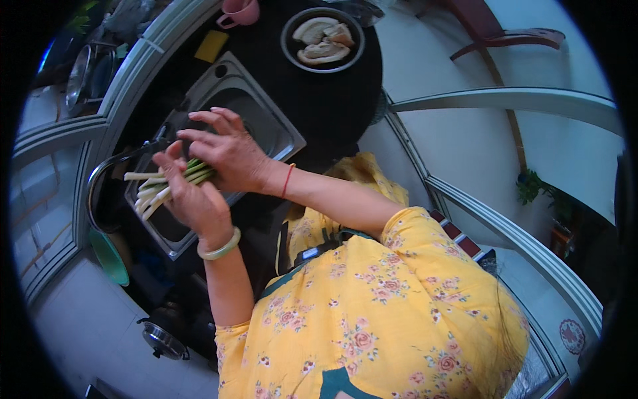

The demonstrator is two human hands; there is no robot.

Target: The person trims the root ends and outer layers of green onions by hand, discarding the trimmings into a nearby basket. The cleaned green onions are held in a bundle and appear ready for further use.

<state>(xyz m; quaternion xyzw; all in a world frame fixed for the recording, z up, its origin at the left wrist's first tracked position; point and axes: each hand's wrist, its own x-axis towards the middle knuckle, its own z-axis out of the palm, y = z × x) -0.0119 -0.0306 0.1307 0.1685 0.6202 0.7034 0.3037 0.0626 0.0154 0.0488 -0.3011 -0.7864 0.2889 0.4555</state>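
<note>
Over the sink, my left hand (194,199), with a pale bangle at its wrist, grips a bunch of green onion stalks (157,187). Their white ends point to the left and the green parts run towards my right hand (229,152). That hand, with a red string at its wrist, is held against or just over the green ends, its fingers spread and bent; its thumb and palm side are hidden. Beneath both hands lies a stainless steel sink (269,112) with two basins, partly covered by my hands and forearms.
A curved metal faucet (94,184) stands left of the hands. On the black counter (329,109) are a bowl (361,47) of pale meat pieces (324,52), a yellow sponge or cloth (212,46) and a pink mug (241,12). A green basin (109,259) and a lidded pot (164,339) are lower left.
</note>
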